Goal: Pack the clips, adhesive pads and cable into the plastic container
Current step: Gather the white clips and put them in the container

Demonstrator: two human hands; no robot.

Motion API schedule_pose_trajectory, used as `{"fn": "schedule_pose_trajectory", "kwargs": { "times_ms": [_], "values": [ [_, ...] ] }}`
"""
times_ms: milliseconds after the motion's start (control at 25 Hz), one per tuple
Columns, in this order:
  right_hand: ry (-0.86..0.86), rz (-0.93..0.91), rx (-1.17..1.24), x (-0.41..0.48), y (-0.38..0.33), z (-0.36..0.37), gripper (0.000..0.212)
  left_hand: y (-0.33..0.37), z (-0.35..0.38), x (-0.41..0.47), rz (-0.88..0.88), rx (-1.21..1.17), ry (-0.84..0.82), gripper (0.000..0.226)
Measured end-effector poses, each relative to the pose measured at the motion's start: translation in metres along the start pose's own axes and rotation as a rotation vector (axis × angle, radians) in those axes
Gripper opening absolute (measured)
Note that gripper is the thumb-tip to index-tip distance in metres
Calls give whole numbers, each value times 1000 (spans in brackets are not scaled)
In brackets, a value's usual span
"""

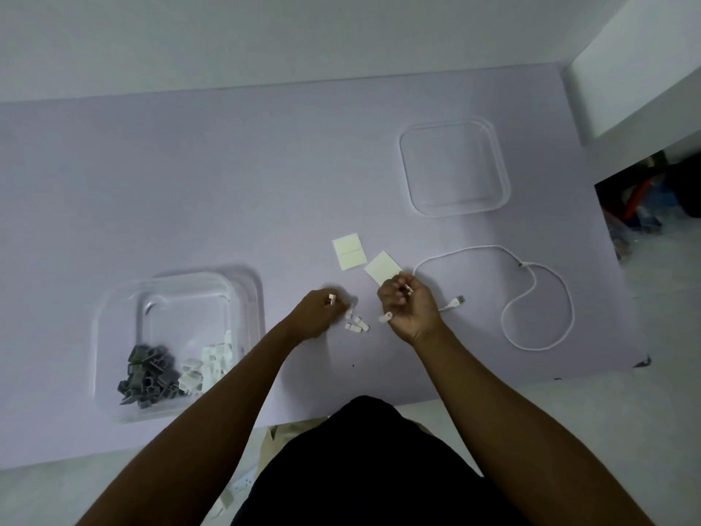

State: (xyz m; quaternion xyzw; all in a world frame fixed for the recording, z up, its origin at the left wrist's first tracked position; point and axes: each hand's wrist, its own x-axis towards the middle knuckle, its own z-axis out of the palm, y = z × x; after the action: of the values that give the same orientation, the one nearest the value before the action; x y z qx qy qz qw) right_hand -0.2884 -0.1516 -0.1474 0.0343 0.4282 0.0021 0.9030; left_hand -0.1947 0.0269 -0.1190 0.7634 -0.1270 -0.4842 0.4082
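Note:
A clear plastic container [113,298] sits at the left of the lilac table, with grey clips [148,375] and white clips [206,364] piled in its near side. Several loose white clips [356,323] lie between my hands. My left hand [316,315] pinches one white clip at its fingertips. My right hand [407,307] is closed around white clips, one poking out by the thumb. Two white adhesive pads [349,251] lie just beyond my hands, the nearer pad [382,267] partly under my right fingers. A white USB cable [538,298] loops at the right.
The container's clear lid [409,172] lies flat at the back right. The table's right edge [622,282] drops to a floor with clutter under a white ledge. The near table edge runs just in front of my body.

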Motion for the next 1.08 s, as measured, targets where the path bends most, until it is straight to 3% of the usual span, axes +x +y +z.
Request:
{"fn": "schedule_pose_trajectory", "kwargs": {
  "times_ms": [160, 320, 640, 800, 920, 1000, 1080],
  "values": [
    [-32, -55, 34, 4, 3, 9, 28, 15, 7, -4, -47, 25, -185, 26],
    [19, -146, -79, 8, 7, 12, 33, 30, 7, -7, 24, 90, -216, 27],
    [313, -434, -867, -7, 8, -10, 23, 5, -16, -9, 49, -119, -85, 20],
    [299, -679, -1346, -3, 11, -29, 22, 3, -22, -9, 30, -287, -117, 11],
    [218, -832, -1655, 2, 15, -35, 12, 3, -26, -6, -50, -436, -108, 32],
    [114, -782, -1776, 2, 17, -37, 27, 4, -24, 0, -66, -268, 42, 47],
    [78, -795, -1897, 5, 18, -40, 30, -2, -20, 5, 18, 69, 177, 48]
  ]
}}
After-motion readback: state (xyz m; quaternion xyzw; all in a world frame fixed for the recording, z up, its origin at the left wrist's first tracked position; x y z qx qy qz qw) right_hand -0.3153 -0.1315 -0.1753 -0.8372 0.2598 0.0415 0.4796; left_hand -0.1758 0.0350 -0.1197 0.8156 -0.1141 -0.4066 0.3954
